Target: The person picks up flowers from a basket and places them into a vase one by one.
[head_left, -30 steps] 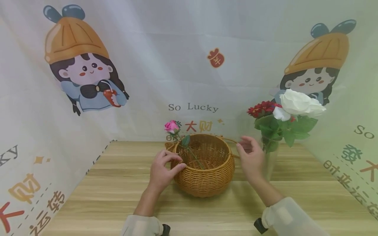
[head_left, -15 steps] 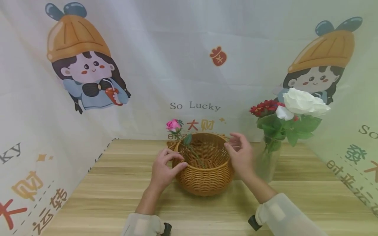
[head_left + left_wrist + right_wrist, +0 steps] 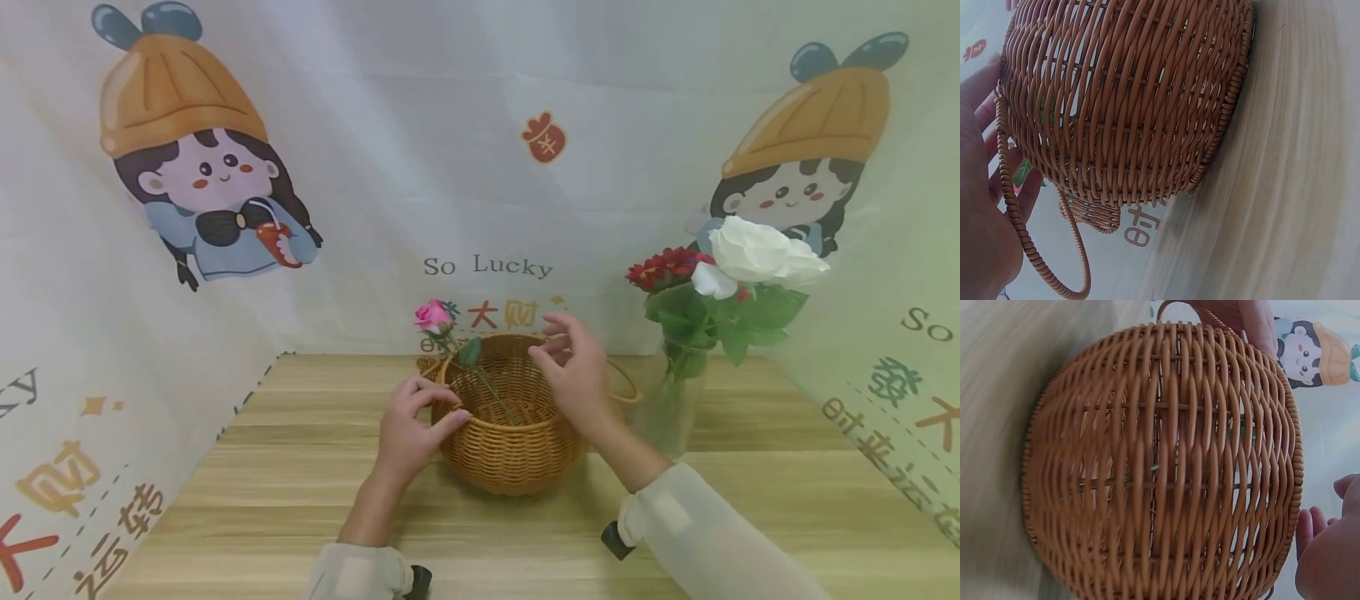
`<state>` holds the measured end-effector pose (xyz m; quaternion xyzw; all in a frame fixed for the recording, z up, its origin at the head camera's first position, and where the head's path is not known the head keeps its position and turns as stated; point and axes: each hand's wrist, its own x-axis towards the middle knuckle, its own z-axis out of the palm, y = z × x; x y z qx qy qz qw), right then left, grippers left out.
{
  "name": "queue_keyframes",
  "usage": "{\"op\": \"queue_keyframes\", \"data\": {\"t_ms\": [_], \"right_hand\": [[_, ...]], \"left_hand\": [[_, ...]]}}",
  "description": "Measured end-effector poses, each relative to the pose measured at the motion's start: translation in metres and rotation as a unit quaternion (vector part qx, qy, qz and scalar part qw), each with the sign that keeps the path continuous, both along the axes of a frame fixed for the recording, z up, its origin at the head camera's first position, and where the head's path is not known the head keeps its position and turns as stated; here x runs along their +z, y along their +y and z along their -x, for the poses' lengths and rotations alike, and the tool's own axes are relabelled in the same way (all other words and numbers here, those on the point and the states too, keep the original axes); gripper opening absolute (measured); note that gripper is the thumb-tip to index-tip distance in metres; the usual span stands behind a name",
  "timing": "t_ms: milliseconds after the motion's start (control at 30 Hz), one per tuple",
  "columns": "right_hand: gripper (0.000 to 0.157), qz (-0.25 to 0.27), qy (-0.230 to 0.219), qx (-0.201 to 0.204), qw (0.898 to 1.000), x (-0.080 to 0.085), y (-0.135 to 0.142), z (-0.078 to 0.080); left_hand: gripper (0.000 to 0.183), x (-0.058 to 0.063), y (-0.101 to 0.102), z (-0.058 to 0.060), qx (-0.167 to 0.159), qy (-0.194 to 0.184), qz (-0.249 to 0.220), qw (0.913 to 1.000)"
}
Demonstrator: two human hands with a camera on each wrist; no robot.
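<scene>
A round brown wicker basket (image 3: 510, 458) stands on the wooden table in the head view. My left hand (image 3: 408, 429) pinches its left rim between thumb and fingers; in the left wrist view a looped wicker handle (image 3: 1041, 265) hangs by that hand. A pink rose (image 3: 432, 317) leans in the basket, its green stem (image 3: 495, 396) slanting down inside and its bloom beyond the far left rim. Over the right side of the basket my right hand (image 3: 577, 375) hovers with loosely bent fingers, holding nothing. The other handle (image 3: 633, 392) sticks out to the right behind the wrist.
Right of the basket stands a clear vase (image 3: 671, 417) with a white flower (image 3: 757, 250), a red flower (image 3: 667, 267) and green leaves. A printed curtain (image 3: 360, 167) encloses the wooden table (image 3: 285, 492) at the back and sides.
My right hand has left the right handle and moved left, over the basket's opening. My left hand keeps its grip on the rim, and the rose stays put.
</scene>
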<state>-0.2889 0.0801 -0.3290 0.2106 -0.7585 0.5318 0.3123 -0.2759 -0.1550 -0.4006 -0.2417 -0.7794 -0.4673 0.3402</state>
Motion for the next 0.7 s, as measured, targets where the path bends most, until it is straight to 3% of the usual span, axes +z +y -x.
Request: {"op": "queue_keyframes", "data": {"t_ms": [100,367,500,700], "right_hand": [[0.045,-0.011,-0.006,0.002,1.000,0.003,-0.007,0.006],[0.058,-0.081,-0.088,0.028,0.992,0.003,-0.015,0.012],[0.062,-0.123,-0.153,0.041,0.980,0.005,-0.015,0.015],[0.056,-0.169,-0.234,0.096,0.953,0.005,-0.017,0.023]], "left_hand": [[0.019,0.000,-0.001,0.000,-0.001,-0.004,-0.001,1.0000],[0.019,-0.001,0.001,0.001,-0.001,-0.004,0.000,1.0000],[0.019,0.001,0.001,0.000,0.003,-0.010,0.002,0.9999],[0.018,0.003,0.002,-0.002,0.001,-0.019,0.001,0.9998]]}}
